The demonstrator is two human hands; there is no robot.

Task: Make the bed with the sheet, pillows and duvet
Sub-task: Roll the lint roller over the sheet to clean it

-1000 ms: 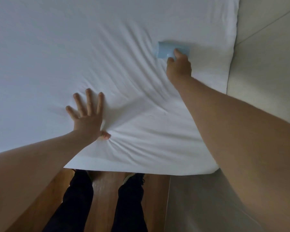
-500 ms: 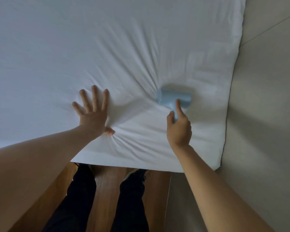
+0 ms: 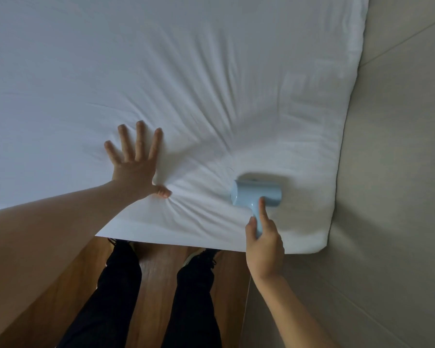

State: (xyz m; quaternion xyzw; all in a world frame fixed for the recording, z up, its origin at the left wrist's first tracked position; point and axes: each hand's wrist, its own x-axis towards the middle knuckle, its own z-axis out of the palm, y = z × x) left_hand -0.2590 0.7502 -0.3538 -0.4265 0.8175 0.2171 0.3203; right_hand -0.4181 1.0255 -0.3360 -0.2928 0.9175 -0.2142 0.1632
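Note:
A white sheet (image 3: 161, 71) covers the bed and fills most of the head view, with creases fanning out near the front edge. My left hand (image 3: 136, 167) presses flat on the sheet with its fingers spread, thumb tucked into a bunch of folds. My right hand (image 3: 264, 237) grips the handle of a light blue roller tool (image 3: 255, 195), index finger stretched along the handle. The tool's drum lies on the sheet close to the bed's front right corner. No pillows or duvet are in sight.
A beige wall (image 3: 399, 172) runs along the bed's right side. Below the bed edge are a wooden floor (image 3: 158, 285) and my legs in dark trousers (image 3: 116, 297) with dark shoes.
My right hand has pulled the blue roller tool across the sheet toward me, from far out to near the front edge. My left hand has stayed pressed on the sheet.

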